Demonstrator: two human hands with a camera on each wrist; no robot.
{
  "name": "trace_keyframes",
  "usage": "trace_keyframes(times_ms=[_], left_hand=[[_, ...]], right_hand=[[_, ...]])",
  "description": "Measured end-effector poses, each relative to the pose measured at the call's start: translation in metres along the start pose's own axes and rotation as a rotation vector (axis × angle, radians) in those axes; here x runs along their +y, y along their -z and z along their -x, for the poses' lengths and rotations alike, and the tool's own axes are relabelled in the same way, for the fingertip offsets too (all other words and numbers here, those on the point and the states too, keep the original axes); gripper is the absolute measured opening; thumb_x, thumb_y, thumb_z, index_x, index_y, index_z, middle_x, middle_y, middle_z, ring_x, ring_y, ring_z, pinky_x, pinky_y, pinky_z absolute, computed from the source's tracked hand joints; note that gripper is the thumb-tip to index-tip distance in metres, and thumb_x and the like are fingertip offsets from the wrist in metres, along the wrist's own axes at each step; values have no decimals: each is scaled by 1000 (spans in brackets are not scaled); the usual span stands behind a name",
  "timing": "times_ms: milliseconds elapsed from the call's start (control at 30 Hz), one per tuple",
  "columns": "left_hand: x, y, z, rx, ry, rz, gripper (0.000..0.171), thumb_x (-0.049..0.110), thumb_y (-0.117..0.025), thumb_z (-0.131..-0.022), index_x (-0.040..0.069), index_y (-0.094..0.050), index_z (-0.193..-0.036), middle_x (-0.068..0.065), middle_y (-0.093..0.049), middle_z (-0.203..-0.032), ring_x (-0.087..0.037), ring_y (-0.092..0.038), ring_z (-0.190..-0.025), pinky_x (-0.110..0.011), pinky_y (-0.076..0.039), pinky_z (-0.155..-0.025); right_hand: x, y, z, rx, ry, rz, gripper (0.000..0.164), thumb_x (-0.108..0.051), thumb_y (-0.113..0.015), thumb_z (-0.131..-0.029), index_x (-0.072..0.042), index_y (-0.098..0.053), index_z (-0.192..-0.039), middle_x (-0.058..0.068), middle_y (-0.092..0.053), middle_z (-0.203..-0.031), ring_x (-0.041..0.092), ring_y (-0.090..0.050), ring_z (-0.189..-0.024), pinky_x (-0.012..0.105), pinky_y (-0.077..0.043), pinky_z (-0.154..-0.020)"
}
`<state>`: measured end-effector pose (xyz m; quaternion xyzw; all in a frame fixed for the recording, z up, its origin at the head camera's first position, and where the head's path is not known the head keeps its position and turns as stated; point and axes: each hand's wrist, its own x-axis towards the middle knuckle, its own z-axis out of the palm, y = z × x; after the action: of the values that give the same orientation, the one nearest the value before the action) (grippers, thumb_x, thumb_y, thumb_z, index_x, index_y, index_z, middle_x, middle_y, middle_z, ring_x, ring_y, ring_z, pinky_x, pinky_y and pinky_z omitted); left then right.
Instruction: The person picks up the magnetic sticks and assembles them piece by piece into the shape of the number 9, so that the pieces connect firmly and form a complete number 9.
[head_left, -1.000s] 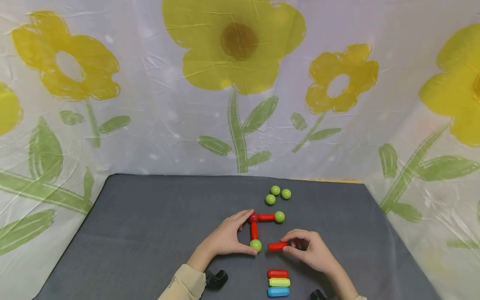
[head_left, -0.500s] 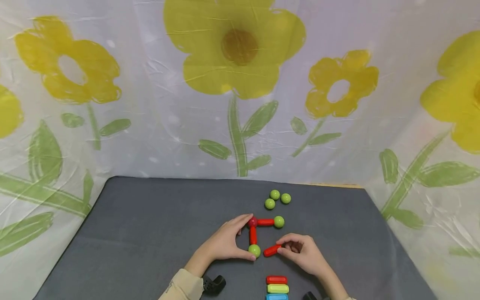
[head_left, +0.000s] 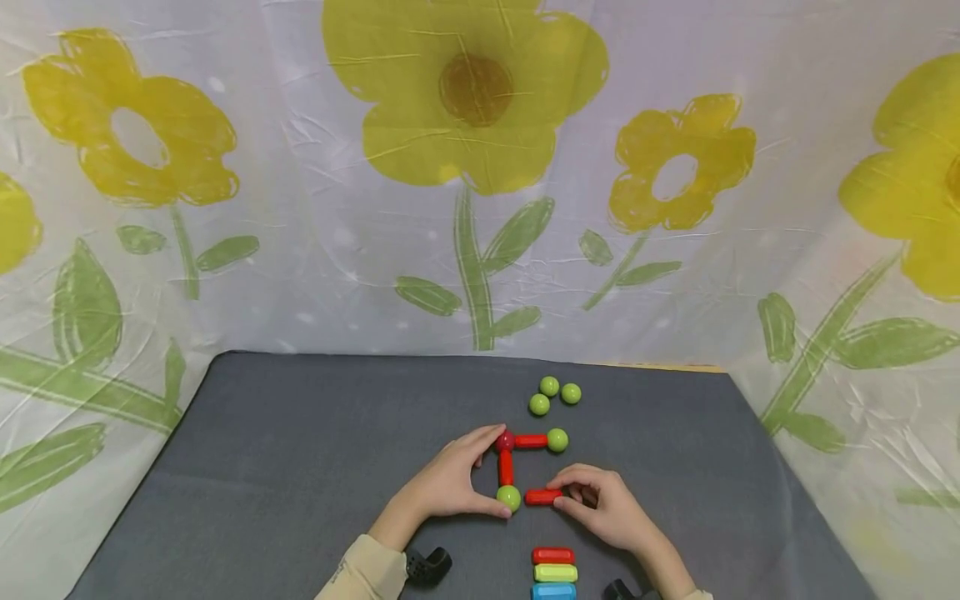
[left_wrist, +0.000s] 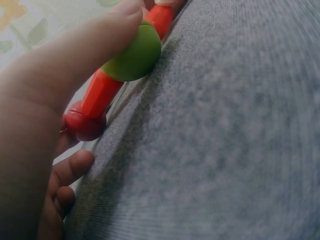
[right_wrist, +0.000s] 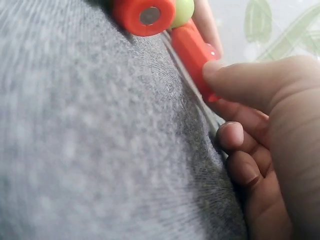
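In the head view, my left hand [head_left: 448, 480] holds an L-shaped piece of toy balls and rods, thumb on its near green ball [head_left: 508, 498], fingers at the corner red ball [head_left: 505, 441]. One red rod [head_left: 506, 469] joins these two. Another red rod [head_left: 532, 441] runs right from the corner to a second green ball [head_left: 557, 440]. My right hand [head_left: 611, 505] pinches a loose red rod [head_left: 540, 497] by its right end. Its left end points at the near green ball, with a small gap seen from above. The right wrist view shows thumb and finger on this rod [right_wrist: 191, 54].
Three green balls [head_left: 549, 386] lie farther back on the dark grey tabletop [head_left: 315, 433]. Nearer me, a red rod [head_left: 553, 555], a yellow-green rod [head_left: 556, 573] and a blue rod [head_left: 553, 592] lie in a stack-like row. A flower-printed sheet [head_left: 337, 250] hangs behind.
My right hand has moved the loose red rod left toward the near green ball. The rod tilted midway and now lies level again. My left hand keeps its hold.
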<state>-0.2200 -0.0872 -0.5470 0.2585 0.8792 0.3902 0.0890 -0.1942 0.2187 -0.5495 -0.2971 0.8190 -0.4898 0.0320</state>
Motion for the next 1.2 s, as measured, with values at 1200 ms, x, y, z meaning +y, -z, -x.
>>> trace_keyframes(times_ms=[1200], left_hand=[[-2,1,0,-26,-18,-37,121,72,-86,-75,21,-31,-169,3,-35,-171,-27,-39,-154,-63,-31,-122]], right_hand=[[-1,-7,0,-11,15,-7,15,-17,-86,-92,-23,-81,-105,1,-76,-94,2,-55,-71,21,-46,-57]])
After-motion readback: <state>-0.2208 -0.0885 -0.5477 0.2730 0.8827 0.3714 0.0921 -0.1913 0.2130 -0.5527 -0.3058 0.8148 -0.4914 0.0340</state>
